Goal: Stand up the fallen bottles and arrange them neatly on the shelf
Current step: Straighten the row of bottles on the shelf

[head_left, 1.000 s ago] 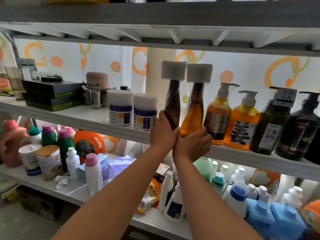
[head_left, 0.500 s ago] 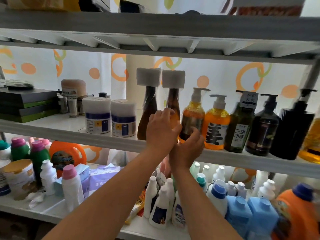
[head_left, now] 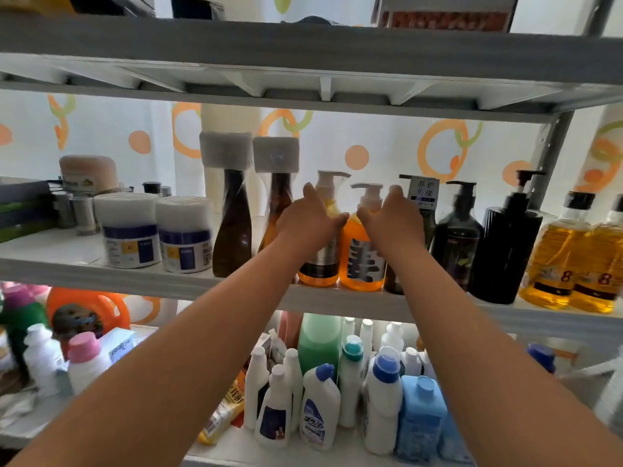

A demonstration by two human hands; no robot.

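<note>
Orange pump bottle (head_left: 362, 261): upright at the front edge of the middle shelf (head_left: 101, 274), between amber pump bottle (head_left: 320, 267) and dark tagged bottle (head_left: 390, 279).
Left hand (head_left: 308, 224): grip released, fingers up, lying against amber pump bottle's shoulder.
Right hand (head_left: 392, 224): grip released, fingers loosely bent, in front of dark tagged bottle; thumb beside orange neck.
Brown wrapped bottles (head_left: 232, 237): two, upright, just left of left hand.

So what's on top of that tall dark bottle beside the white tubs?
A white padded block sits on the bottle. Whatever cap or nozzle lies beneath it is covered, so it can't be seen.
</note>
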